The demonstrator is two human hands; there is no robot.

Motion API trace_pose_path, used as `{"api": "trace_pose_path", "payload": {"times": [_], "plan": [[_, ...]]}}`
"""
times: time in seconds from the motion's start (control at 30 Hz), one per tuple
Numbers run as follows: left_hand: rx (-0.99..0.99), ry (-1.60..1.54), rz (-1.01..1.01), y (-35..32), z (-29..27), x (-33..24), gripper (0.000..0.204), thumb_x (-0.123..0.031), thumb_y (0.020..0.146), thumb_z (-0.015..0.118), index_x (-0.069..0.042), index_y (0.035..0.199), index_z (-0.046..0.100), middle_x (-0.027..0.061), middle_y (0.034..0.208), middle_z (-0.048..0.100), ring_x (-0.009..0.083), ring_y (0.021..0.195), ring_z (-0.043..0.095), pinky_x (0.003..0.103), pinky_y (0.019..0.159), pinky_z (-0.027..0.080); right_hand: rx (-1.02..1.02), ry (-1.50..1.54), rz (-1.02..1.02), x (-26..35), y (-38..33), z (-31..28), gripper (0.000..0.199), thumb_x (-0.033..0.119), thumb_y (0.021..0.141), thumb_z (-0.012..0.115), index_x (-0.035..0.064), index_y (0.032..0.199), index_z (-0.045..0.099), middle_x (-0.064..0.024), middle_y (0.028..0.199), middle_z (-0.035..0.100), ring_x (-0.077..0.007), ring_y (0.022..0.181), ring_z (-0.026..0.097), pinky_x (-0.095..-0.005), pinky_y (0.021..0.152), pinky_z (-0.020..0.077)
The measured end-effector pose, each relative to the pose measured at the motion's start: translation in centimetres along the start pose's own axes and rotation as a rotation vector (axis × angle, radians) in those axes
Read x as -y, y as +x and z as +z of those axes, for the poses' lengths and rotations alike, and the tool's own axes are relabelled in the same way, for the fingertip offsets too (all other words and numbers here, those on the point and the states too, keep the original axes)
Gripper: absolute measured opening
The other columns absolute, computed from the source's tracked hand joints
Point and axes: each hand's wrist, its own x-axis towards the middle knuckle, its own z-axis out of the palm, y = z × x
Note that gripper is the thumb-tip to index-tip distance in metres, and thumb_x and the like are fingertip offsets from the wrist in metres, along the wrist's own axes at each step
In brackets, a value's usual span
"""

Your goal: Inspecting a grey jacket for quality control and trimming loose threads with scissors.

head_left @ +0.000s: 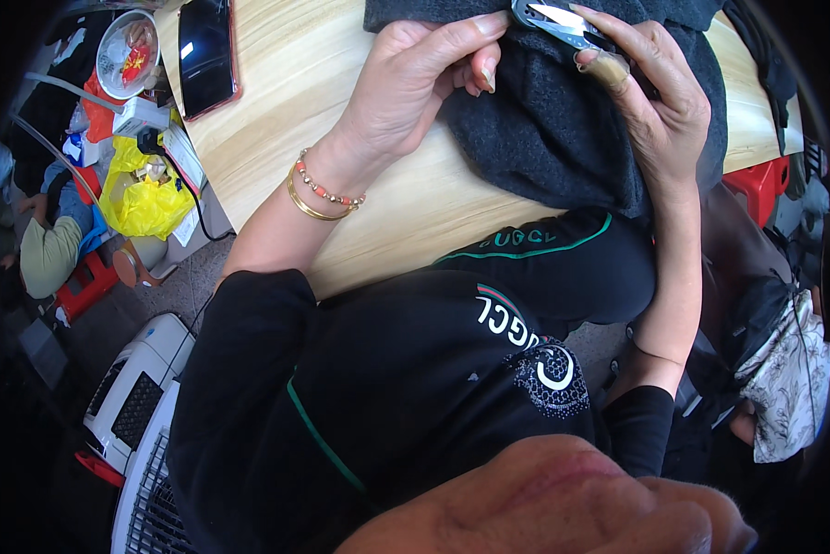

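Dark grey fuzzy cloth (544,138) lies bunched on the wooden table (396,222) at the top. Over it, my right hand (660,88) grips small silver thread snips (563,20), their tip end pointing left. Tan tape wraps one fingertip of that hand. My left hand (420,69) is closed, thumb and forefinger pinched together right by the end of the snips. Whatever sits in that pinch is too small or hidden to name. Part of the snips is cut off by the top edge.
A dark phone with a red edge (207,55) lies at the table's left. Beyond it are a yellow plastic bag (147,198) and a white round container (127,55). Red stools (761,189) stand at the right and left. A white machine (138,397) is at lower left.
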Motion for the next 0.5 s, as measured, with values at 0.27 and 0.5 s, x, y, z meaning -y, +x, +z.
{"api": "trace_pose_path", "payload": {"times": [0.27, 0.5], "plan": [[-0.036, 0.021, -0.021, -0.1, 0.7, -0.3, 0.03, -0.024, 0.097, 0.059, -0.006, 0.075, 0.068, 0.0011, 0.069, 0.058, 0.0099, 0.068, 0.053, 0.024, 0.066, 0.043, -0.013, -0.026, -0.018, 0.1, 0.0, 0.1, 0.029, 0.005, 0.076, 0.077, 0.0013, 0.104, 0.072, -0.0033, 0.072, 0.057, -0.0125, 0.062, 0.05, -0.0249, 0.059, 0.0387], [-0.101, -0.054, -0.037, 0.5, -1.3, 0.6, 0.019, -0.021, 0.093, 0.064, -0.005, 0.084, 0.066, 0.0042, 0.075, 0.066, 0.012, 0.066, 0.06, 0.025, 0.059, 0.046, -0.158, 0.144, 0.035, -1.5, -1.0, -0.6, 0.022, -0.003, 0.082, 0.071, -0.0031, 0.104, 0.07, -0.0031, 0.077, 0.057, -0.0084, 0.067, 0.054, -0.0198, 0.06, 0.0424]]}}
